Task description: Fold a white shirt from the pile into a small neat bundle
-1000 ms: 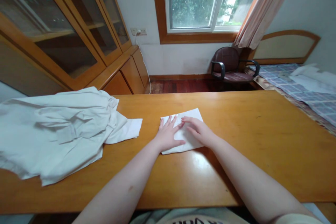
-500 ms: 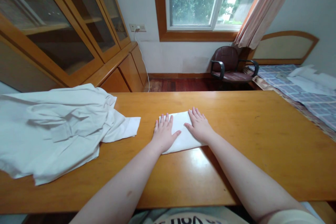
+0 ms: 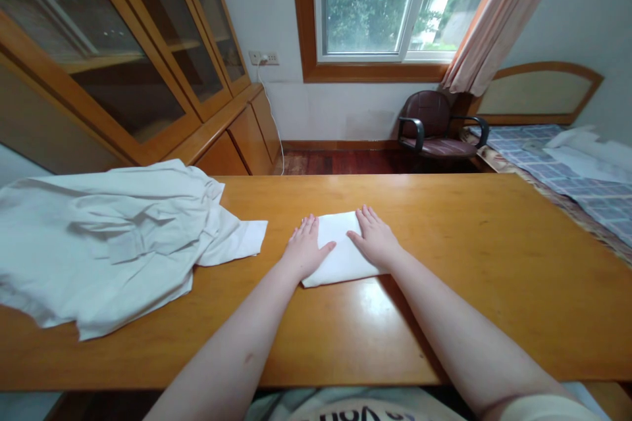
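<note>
A folded white cloth (image 3: 340,253) lies flat on the wooden table (image 3: 484,263) in front of me; its exact kind I cannot tell. My left hand (image 3: 306,248) rests on its left edge, palm down, with the thumb pointing inward over the cloth. On the right edge lies my right hand (image 3: 374,235), flat, its thumb also reaching toward the middle. Neither hand grips anything. To the left, a crumpled white shirt (image 3: 123,230) is spread loosely, one sleeve end pointing toward the folded cloth.
A wood cabinet with glass doors (image 3: 148,79) stands beyond the table at the left. Behind the table's far edge are a brown armchair (image 3: 429,125) and a bed with a checked cover (image 3: 553,164). A white cord (image 3: 271,112) hangs from a wall socket.
My left hand has shifted slightly left to the cloth's edge, its fingers closer together. The right hand stays nearly in place. The view has moved a little.
</note>
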`<state>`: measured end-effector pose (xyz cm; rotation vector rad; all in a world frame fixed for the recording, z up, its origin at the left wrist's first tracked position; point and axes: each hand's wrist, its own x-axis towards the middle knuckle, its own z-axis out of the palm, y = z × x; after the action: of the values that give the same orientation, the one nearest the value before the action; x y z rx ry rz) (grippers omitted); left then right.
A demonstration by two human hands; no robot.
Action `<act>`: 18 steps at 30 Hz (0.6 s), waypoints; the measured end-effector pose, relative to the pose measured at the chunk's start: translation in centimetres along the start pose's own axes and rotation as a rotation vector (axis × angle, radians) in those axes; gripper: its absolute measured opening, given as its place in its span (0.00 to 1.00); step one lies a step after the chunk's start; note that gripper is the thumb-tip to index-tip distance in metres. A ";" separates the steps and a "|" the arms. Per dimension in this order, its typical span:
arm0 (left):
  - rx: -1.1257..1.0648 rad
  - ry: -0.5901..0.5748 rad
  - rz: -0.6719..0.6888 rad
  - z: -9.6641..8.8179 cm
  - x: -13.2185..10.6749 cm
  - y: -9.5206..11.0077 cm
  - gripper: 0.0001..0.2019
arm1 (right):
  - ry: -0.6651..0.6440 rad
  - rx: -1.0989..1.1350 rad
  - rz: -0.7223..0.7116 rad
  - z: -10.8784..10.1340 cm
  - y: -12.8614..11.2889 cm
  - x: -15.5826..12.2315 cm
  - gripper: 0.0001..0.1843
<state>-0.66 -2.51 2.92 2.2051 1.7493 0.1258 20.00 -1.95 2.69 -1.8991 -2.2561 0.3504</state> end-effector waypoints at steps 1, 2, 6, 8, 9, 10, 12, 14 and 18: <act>-0.019 -0.020 0.007 -0.4 0.1 -0.2 0.39 | 0.005 0.000 -0.001 0.0 0.0 0.0 0.40; -0.038 -0.036 0.013 -0.7 0.2 -0.4 0.37 | 0.008 0.001 -0.002 0.0 0.0 -0.1 0.40; -0.120 0.089 0.008 -1.0 0.8 -1.4 0.27 | 0.016 0.006 -0.007 0.0 0.0 -0.3 0.40; -0.149 0.260 -0.076 -0.9 0.9 -2.0 0.24 | 0.022 0.009 -0.011 0.1 0.1 -0.4 0.40; -0.169 0.335 -0.122 -0.8 0.9 -2.4 0.24 | 0.027 0.011 -0.011 0.1 0.1 -0.4 0.40; -0.201 0.383 -0.160 -0.8 0.9 -2.8 0.23 | 0.032 0.015 -0.005 0.1 0.2 -0.3 0.40; -0.303 0.388 -0.186 -1.1 0.8 -3.4 0.21 | 0.036 0.028 0.032 0.2 0.4 -0.2 0.41; -0.428 0.321 -0.183 -1.4 0.7 -3.8 0.19 | 0.042 0.039 0.109 0.1 0.8 0.0 0.41; -0.615 0.185 -0.088 -1.7 0.8 -3.5 0.18 | 0.126 0.050 0.311 -0.1 2.0 0.5 0.39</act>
<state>-4.21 -0.76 3.38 1.7054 1.6074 0.7581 21.78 -1.09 2.19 -2.1807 -1.8575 0.3144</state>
